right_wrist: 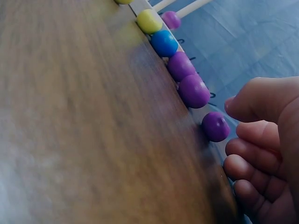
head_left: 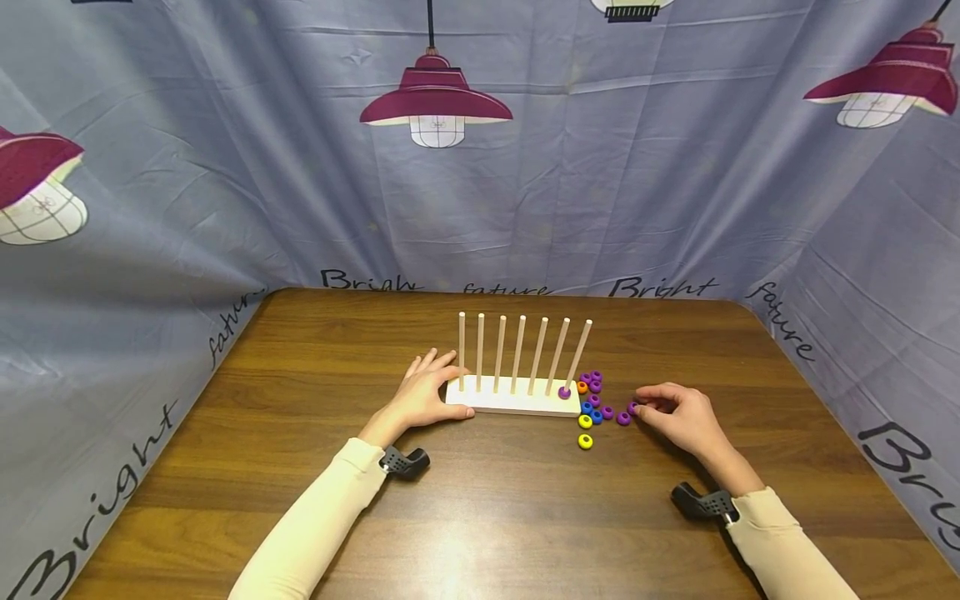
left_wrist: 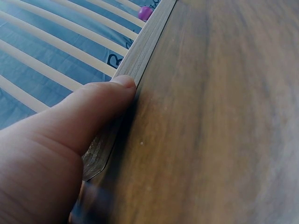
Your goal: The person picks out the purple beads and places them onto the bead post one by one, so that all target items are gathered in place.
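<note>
Has, right of the head frame's centre, purple bead (head_left: 633,408) just left of nearer right hand (head_left: 681,421) with slightly spread grip, and holds stand (head_left: 517,402) pinched in left hand (head_left: 422,397).

Head view: high, set well back, facing forward and down across table (head_left: 510,525) to curtain (head_left: 600,208); widest. Left wrist view: low, close, tilted, looking past left hand (head_left: 422,398) along rack (head_left: 517,403). Right wrist view: also low, close, tilted, facing loose beads (right_wrist: 194,90) beside right hand (head_left: 684,423). All three share purple bead on end peg (head_left: 578,354).
</note>
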Motion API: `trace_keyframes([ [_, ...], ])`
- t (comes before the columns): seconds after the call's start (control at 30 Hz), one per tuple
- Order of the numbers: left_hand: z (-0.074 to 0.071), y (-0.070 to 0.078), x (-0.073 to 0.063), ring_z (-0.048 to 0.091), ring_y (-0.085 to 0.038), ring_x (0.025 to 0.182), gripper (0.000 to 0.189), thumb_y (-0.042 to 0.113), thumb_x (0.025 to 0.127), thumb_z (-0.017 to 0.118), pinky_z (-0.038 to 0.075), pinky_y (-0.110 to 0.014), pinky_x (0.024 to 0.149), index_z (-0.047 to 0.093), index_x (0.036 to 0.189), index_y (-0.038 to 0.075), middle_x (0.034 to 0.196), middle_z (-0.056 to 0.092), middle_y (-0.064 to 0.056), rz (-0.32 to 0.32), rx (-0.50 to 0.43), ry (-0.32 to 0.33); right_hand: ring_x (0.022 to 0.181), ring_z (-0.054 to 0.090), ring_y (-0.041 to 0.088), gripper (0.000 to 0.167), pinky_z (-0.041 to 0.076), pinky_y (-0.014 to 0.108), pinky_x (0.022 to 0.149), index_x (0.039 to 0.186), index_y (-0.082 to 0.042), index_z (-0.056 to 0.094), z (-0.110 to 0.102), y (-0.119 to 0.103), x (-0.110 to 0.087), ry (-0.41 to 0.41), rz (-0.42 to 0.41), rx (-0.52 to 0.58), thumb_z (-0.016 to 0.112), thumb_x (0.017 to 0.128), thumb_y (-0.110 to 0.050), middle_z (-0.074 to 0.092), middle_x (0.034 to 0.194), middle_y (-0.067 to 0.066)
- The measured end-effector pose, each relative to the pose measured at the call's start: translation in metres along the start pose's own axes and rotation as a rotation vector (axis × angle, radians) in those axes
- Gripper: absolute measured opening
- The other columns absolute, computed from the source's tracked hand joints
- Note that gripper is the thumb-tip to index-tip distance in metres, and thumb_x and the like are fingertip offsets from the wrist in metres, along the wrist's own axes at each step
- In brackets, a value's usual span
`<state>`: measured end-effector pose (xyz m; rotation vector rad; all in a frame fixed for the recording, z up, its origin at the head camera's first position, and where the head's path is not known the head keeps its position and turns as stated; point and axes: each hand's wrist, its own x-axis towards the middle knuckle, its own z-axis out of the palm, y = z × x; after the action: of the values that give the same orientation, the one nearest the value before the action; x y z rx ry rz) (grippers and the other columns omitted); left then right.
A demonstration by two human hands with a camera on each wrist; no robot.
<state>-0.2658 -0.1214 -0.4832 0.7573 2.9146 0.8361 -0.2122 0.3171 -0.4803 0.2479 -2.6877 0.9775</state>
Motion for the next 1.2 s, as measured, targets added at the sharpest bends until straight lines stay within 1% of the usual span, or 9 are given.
trace_keyframes([
  [0.27,-0.0018,0.002,-0.0006,0.022,-0.048,0.155,0.068,0.051,0.077,0.082,0.01,-0.065,0.127,0.066,0.135,0.02,0.162,0.041,-0.017,0.001,0.002,-0.001,0.067,0.055,-0.007,0.018,0.048,0.014,0.061,0.098,-0.006,0.079,-0.001,-0.0014,-0.0004,-0.002,0.0,0.01,0.081,0.08,-0.01,0.073,0.082,0.003],
  [0.63,-0.0018,0.0022,-0.0008,0.022,-0.047,0.155,0.068,0.051,0.077,0.082,0.01,-0.064,0.127,0.066,0.135,0.02,0.162,0.041,-0.017,0.0,-0.005,0.001,0.065,0.054,-0.008,0.017,0.046,0.013,0.059,0.094,-0.006,0.079,0.0022,0.0007,-0.0012,0.029,-0.01,0.023,0.083,0.078,-0.008,0.072,0.078,0.002],
  [0.8,-0.0016,0.0023,-0.001,0.023,-0.048,0.155,0.068,0.051,0.076,0.082,0.011,-0.066,0.126,0.066,0.135,0.02,0.161,0.042,-0.017,0.005,-0.005,0.005,0.065,0.055,-0.008,0.016,0.046,0.011,0.059,0.093,-0.007,0.079,0.0035,0.0006,-0.0021,0.039,-0.027,0.029,0.083,0.078,-0.008,0.073,0.077,0.002],
  [0.97,0.0001,0.001,-0.0003,0.024,-0.048,0.154,0.067,0.05,0.076,0.083,0.011,-0.066,0.126,0.066,0.134,0.02,0.16,0.043,-0.018,0.012,-0.006,0.012,0.067,0.055,-0.008,0.017,0.047,0.011,0.061,0.094,-0.007,0.079,0.0038,-0.0013,-0.0026,0.03,-0.042,0.032,0.082,0.077,-0.005,0.073,0.079,0.003],
  [1.13,0.0021,-0.0001,-0.0007,0.025,-0.049,0.153,0.067,0.048,0.075,0.083,0.012,-0.067,0.125,0.067,0.133,0.019,0.159,0.044,-0.019,0.024,-0.002,0.029,0.069,0.056,-0.009,0.019,0.048,0.012,0.062,0.096,-0.006,0.079,0.0049,-0.003,-0.0022,0.004,-0.063,0.023,0.081,0.077,-0.003,0.074,0.082,0.004],
  [1.2,0.0021,-0.0002,-0.0008,0.025,-0.049,0.153,0.067,0.048,0.076,0.083,0.012,-0.067,0.125,0.066,0.134,0.019,0.159,0.044,-0.019,0.02,0.002,0.025,0.07,0.056,-0.01,0.02,0.049,0.012,0.062,0.096,-0.006,0.079,0.006,-0.0031,-0.0021,0.0,-0.072,0.014,0.081,0.077,-0.003,0.074,0.083,0.005],
])
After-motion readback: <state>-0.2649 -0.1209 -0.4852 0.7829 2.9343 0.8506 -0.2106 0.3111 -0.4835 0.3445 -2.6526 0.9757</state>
